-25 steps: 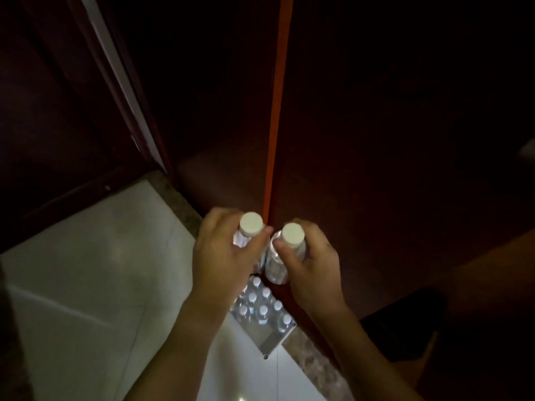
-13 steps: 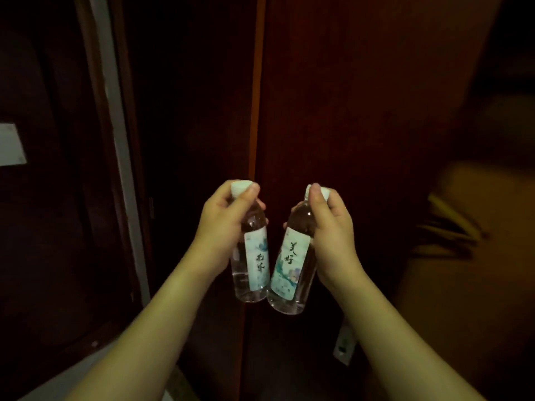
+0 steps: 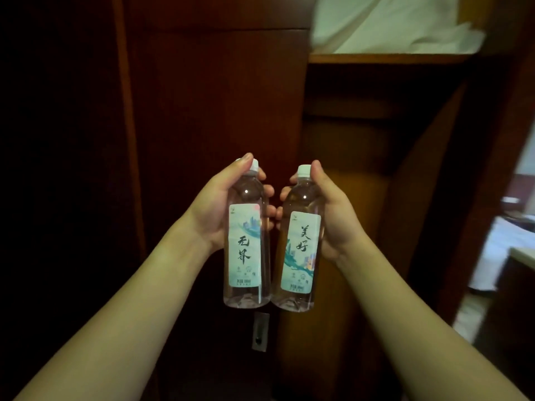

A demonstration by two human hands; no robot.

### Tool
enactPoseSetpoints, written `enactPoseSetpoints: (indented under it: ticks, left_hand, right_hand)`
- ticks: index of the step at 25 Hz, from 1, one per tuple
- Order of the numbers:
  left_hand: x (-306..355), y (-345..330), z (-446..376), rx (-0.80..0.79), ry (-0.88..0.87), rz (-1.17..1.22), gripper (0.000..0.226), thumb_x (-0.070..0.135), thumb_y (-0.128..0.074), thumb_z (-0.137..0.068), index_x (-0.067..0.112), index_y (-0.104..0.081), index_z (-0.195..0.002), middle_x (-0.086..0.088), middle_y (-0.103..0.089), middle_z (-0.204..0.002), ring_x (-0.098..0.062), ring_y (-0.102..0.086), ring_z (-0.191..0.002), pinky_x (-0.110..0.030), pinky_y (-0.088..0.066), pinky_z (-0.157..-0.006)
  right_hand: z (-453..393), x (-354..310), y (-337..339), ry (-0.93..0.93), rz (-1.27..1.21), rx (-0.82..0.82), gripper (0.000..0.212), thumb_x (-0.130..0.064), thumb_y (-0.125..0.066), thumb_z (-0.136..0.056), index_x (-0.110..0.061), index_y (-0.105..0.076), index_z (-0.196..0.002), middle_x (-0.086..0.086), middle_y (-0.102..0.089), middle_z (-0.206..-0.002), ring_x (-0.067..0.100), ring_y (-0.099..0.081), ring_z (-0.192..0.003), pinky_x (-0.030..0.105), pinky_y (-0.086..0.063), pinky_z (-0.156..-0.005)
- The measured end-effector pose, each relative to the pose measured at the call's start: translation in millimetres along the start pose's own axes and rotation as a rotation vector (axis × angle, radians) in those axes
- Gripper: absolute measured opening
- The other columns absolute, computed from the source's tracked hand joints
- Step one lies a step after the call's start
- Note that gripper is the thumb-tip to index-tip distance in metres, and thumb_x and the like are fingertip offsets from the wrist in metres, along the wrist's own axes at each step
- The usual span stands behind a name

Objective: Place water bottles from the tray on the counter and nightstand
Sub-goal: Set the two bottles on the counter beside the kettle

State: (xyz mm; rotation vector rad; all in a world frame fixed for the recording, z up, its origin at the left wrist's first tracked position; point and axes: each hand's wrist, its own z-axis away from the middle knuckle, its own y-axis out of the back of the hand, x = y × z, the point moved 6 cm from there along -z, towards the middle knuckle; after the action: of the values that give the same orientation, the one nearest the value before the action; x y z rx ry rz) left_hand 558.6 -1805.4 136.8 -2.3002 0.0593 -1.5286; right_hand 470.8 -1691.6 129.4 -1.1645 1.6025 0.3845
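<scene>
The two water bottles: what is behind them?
Behind the left bottle and right bottle stands a dark wooden panel with a small metal plate below. The bottles cover the panel directly behind them.

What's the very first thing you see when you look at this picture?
Two clear water bottles held up side by side in the middle: the left hand grips the left bottle and the right hand grips the right bottle, both near the white caps. Their pale blue labels face the camera. Behind them stands dark brown wood paneling, with white bedding at the top right.
</scene>
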Motion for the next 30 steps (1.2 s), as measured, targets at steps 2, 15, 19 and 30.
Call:
enactPoseSetpoints:
  ticks: [2, 15, 19, 30]
  left_hand:
    - [-15, -29, -18, -0.103, 0.037, 0.028, 0.036, 0.048, -0.054, -0.092, 0.016, -0.065, -0.079, -0.005, -0.066, -0.072, -0.024, -0.065, -0.056, -0.034, -0.055, -0.057]
    - [-215, -435, -20, -0.662, 0.146, 0.068, 0.03, 0.038, -0.067, -0.08, 0.01, -0.065, -0.09, -0.014, -0.069, -0.075, -0.028, -0.066, -0.059, -0.036, -0.055, -0.058]
    - [-270, -572, 10, -0.782, 0.171, 0.093, 0.027, 0.04, -0.071, -0.079, 0.014, -0.069, -0.084, -0.016, -0.068, -0.078, -0.033, -0.066, -0.064, -0.039, -0.054, -0.064]
    - [-393, -863, 43, -1.04, 0.229, 0.182, 0.039, 0.051, -0.076, -0.073, 0.013, -0.07, -0.082, -0.016, -0.071, -0.078, -0.035, -0.068, -0.064, -0.042, -0.055, -0.064]
  right_hand:
    - [20, -18, 27, 0.024, -0.004, 0.079, 0.047, -0.056, -0.061, -0.08, -0.011, -0.058, -0.095, 0.006, -0.067, -0.074, 0.024, -0.065, -0.06, 0.036, -0.055, -0.061]
    - [341, -200, 298, 0.342, 0.282, 0.775, 0.046, -0.046, -0.069, -0.083, -0.005, -0.06, -0.1, 0.018, -0.069, -0.082, 0.03, -0.066, -0.066, 0.038, -0.057, -0.06]
    - [474, -265, 364, 0.38, 0.367, 1.022, 0.037, -0.043, -0.067, -0.084, -0.009, -0.056, -0.098, 0.013, -0.065, -0.078, 0.03, -0.064, -0.058, 0.035, -0.054, -0.056]
    - [686, -389, 514, 0.4, 0.67, 1.396, 0.042, -0.053, -0.064, -0.081, -0.015, -0.066, -0.099, 0.021, -0.065, -0.084, 0.036, -0.065, -0.071, 0.039, -0.056, -0.061]
